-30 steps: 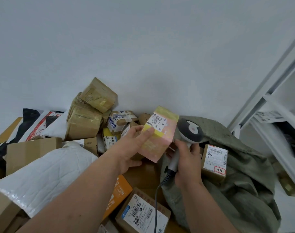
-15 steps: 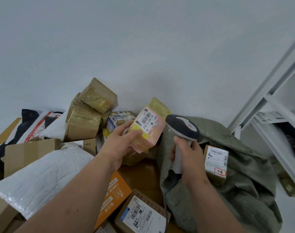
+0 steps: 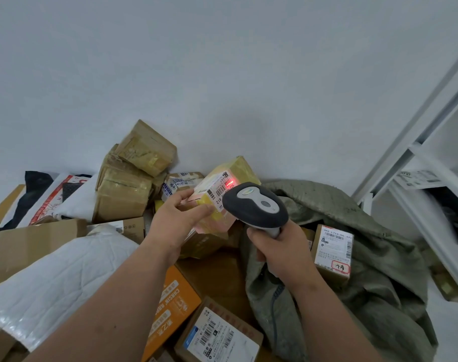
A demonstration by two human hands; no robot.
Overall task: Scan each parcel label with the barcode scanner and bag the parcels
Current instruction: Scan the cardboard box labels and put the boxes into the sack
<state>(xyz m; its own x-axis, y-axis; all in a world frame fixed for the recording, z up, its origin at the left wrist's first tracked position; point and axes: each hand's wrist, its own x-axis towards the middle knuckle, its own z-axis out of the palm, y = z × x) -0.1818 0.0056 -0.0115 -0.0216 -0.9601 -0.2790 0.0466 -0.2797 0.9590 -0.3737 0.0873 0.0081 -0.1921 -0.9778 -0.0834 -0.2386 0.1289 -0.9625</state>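
My left hand (image 3: 179,218) grips a small pink and yellow parcel (image 3: 222,194) and holds it up, its white barcode label turned toward me. My right hand (image 3: 280,246) grips the handle of a grey and white barcode scanner (image 3: 256,205) just right of the parcel. The scanner's head covers the label's lower right part. A red scan line glows on the label (image 3: 229,183). A grey-green woven sack (image 3: 353,231) lies open to the right, with a labelled brown box (image 3: 333,250) resting in its mouth.
Taped cardboard boxes (image 3: 128,181) are stacked against the white wall. A white padded mailer (image 3: 55,278), an orange box (image 3: 173,307) and a labelled carton (image 3: 220,335) lie below my arms. A white metal shelf (image 3: 431,178) stands at the right.
My left hand tilted the parcel so its label faces up. My right hand raised the scanner and brought it up against the label, and the red scan line now shows.
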